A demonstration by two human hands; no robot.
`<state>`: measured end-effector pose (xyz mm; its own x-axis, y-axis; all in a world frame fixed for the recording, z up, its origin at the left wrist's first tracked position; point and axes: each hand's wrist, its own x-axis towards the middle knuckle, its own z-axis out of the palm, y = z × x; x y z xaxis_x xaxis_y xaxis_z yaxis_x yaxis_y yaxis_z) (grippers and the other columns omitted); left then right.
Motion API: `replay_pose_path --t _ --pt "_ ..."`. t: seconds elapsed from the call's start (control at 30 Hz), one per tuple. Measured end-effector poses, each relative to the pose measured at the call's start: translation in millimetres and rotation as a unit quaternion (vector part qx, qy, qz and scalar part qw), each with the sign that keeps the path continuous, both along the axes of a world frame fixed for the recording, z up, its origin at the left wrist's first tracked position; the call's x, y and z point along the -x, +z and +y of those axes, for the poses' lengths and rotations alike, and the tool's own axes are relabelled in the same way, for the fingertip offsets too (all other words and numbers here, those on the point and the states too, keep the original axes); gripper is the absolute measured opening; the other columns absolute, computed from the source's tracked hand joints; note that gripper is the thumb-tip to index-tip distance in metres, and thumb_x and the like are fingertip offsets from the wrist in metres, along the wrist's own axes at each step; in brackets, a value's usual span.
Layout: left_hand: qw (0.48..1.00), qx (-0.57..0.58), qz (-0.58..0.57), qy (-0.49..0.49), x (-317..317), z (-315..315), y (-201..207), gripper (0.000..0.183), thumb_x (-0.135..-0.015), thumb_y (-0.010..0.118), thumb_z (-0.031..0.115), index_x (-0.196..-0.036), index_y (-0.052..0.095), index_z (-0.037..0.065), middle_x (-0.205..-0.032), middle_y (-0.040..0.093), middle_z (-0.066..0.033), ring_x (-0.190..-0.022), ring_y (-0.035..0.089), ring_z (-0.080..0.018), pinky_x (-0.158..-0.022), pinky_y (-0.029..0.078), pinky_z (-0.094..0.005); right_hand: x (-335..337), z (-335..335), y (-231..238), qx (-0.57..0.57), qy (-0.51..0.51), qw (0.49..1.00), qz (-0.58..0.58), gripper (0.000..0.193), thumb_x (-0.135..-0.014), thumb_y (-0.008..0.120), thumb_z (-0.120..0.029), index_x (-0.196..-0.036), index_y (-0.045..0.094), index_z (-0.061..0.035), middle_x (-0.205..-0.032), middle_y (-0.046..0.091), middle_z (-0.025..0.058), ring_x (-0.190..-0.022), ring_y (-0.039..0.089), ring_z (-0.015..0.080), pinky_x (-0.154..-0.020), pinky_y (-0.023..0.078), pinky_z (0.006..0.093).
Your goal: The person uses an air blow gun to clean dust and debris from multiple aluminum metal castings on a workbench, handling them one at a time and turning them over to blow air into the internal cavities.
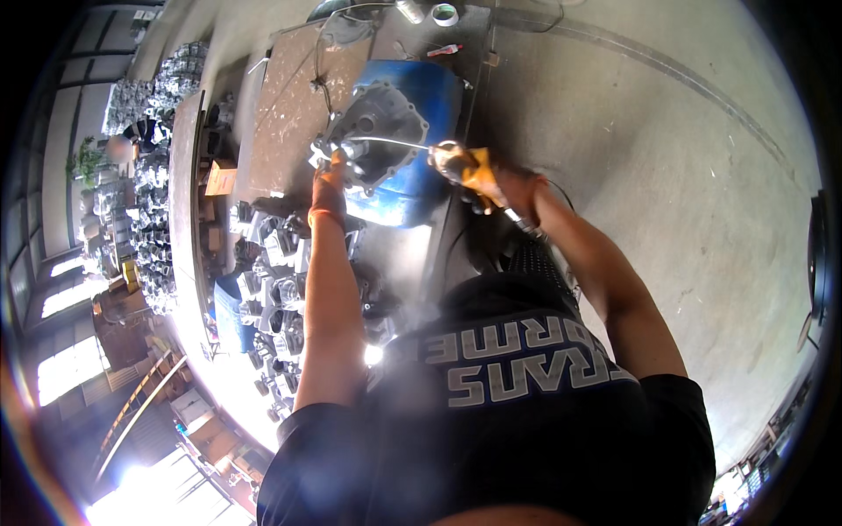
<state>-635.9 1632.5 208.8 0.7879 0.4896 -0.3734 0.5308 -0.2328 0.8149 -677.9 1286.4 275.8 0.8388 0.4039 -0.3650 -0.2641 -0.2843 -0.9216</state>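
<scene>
A grey cast-metal housing (379,118) with a scalloped, bolt-holed rim lies on a blue plastic drum (430,96). My left hand (329,182), in an orange glove, is closed on the housing's left edge, by a small bright metal part sticking out there. My right hand (491,180), in an orange and yellow glove, is wrapped round a hand-held power tool (452,160), partly hidden by the glove. From the tool a long thin shaft (386,140) reaches left across the housing; its tip is near my left fingers. Slight blur covers the right hand.
On the bench (289,114) beyond lie a roll of tape (445,14), a spray can (409,10), a red and white tube (445,50) and a cable. Several metal castings (281,289) are piled beside my left forearm. A cardboard box (221,177) stands further left; another person is in the distance.
</scene>
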Motion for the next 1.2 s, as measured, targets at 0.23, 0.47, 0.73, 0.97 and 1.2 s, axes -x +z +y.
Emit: replay_pose_path --t 0.23,0.47,0.73,0.97,1.2 --pt "0.995 -0.012 0.059 -0.078 -2 1 8 0.061 -0.09 0.058 0.053 -0.115 0.054 -0.003 -0.092 0.062 -0.0098 -0.081 0.054 -0.0176 -0.072 0.043 -0.0321 10 -29 10 -0.082 0.021 0.991 0.107 0.033 -0.094 0.054 -0.032 -0.113 0.064 -0.0074 -0.081 0.067 0.0086 -0.067 0.062 0.0155 -0.059 0.051 0.0287" --pt "0.999 0.017 0.002 -0.038 4 -15 20 0.063 -0.088 0.061 0.052 -0.119 0.052 -0.002 -0.088 0.06 -0.0072 -0.081 0.051 -0.0166 -0.074 0.04 -0.0335 9 -34 2 0.105 0.079 0.991 0.013 0.041 -0.091 0.056 -0.044 -0.099 0.066 -0.0046 -0.071 0.066 0.0118 -0.056 0.063 0.02 -0.056 0.05 0.0322" --pt "0.997 -0.043 0.023 -0.053 3 11 -2 0.085 -0.086 0.06 0.059 -0.138 0.039 -0.005 -0.093 0.061 -0.0104 -0.088 0.053 -0.0194 -0.085 0.042 -0.035 26 -7 9 0.114 0.073 0.989 -0.05 0.038 -0.09 0.057 -0.039 -0.112 0.063 -0.0086 -0.081 0.068 0.0137 -0.067 0.065 0.0242 -0.064 0.05 0.0348" --pt "0.996 -0.033 0.04 -0.072 6 -4 14 0.09 -0.086 0.059 0.059 -0.144 0.031 -0.004 -0.078 0.057 -0.0065 -0.076 0.049 -0.0167 -0.075 0.04 -0.0327 17 -6 0 0.142 0.087 0.986 -0.014 0.038 -0.092 0.054 -0.039 -0.123 0.059 -0.0183 -0.089 0.069 0.0111 -0.073 0.065 0.0237 -0.069 0.05 0.0344" --pt "0.993 -0.042 0.082 -0.079 -4 1 10 0.09 -0.085 0.062 0.057 -0.146 0.029 -0.002 -0.116 0.059 -0.0157 -0.101 0.053 -0.0222 -0.091 0.04 -0.0353 4 -2 -84 -0.064 0.092 0.965 -0.236 0.032 -0.093 0.056 -0.027 -0.124 0.059 -0.0178 -0.119 0.062 0.0143 -0.102 0.064 0.0297 -0.085 0.051 0.0332"
